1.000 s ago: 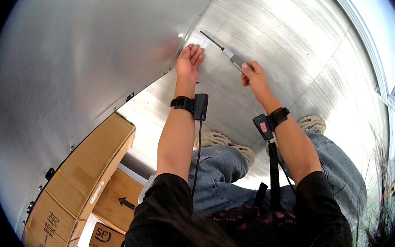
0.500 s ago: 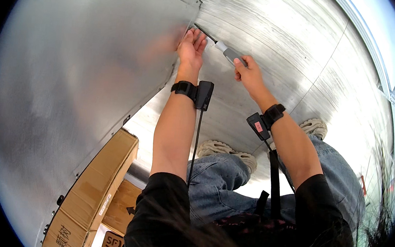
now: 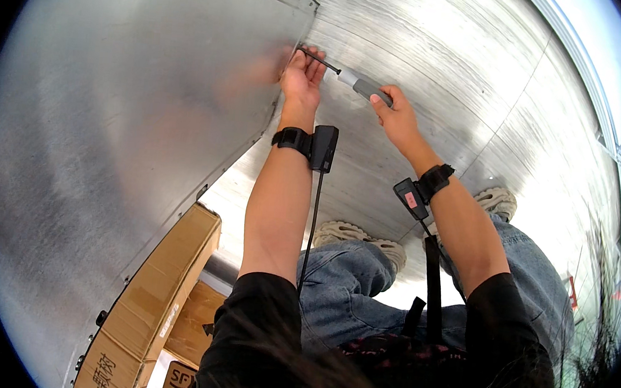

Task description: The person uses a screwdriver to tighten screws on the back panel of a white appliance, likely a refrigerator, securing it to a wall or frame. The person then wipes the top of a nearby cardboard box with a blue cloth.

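In my right hand (image 3: 393, 111) is a screwdriver with a grey and white handle (image 3: 366, 89) and a long dark shaft (image 3: 321, 60). The shaft points left across the fingers of my left hand (image 3: 303, 80), its tip at the edge of a large brushed metal panel (image 3: 135, 107). My left hand is palm up against that edge, thumb and forefinger closed around the spot where the tip ends. Whatever they pinch is too small and hidden to name. The other left fingers are loosely curled below the shaft.
Cardboard boxes (image 3: 162, 277) stand by the panel's near end. Small black fittings (image 3: 101, 318) sit along its edge. Grey wood-look flooring (image 3: 438, 51) spreads to the right, toward a light metal door track (image 3: 589, 84). Cabled black devices (image 3: 323, 149) are strapped to my wrists.
The screwdriver's tip has shifted slightly down and left, from above my left fingers to beside the thumb. Its handle has levelled a little. My left hand stays at the panel edge.
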Demonstrator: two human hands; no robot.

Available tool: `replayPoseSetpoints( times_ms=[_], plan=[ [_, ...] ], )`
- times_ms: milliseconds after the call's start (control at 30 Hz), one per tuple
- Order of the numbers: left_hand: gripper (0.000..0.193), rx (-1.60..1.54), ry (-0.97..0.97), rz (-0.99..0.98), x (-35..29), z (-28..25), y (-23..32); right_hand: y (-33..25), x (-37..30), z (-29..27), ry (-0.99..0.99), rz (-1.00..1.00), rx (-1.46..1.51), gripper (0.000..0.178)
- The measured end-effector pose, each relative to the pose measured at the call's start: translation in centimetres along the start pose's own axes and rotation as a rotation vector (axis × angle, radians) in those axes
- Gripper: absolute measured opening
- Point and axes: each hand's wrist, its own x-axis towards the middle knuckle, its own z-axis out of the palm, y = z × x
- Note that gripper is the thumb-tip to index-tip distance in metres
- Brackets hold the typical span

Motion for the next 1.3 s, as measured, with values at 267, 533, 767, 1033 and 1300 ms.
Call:
replayPoseSetpoints(
  times_ms=[267, 533, 767, 1033, 1300],
  plan=[
    [0.021, 0.007, 0.055, -0.02, -0.4, 0.3, 0.2, -0.4, 0.1, -0.2, -0.024, 0.118, 0.055, 0.036],
    [0.026, -0.026, 0.095, -0.014, 0.1, 0.1, -0.1, 0.3, 0.7, 0.0, 0.008, 0.022, 0.018, 0.026],
    [0.026, -0.035, 0.135, -0.004, 0.0, 0.3, -0.1, -0.1, 0.8, -0.1, 0.044, 0.003, -0.074, 0.028],
    [0.021, -0.004, 0.154, -0.006, 0.2, 0.4, -0.1, -1.0, 0.9, -0.5, -0.027, 0.079, -0.124, 0.037],
    [0.015, -0.028, 0.197, -0.03, -0.4, 1.2, 0.2, -1.2, 0.2, 0.2, 0.227, -0.285, -0.333, 0.033]
  ],
)
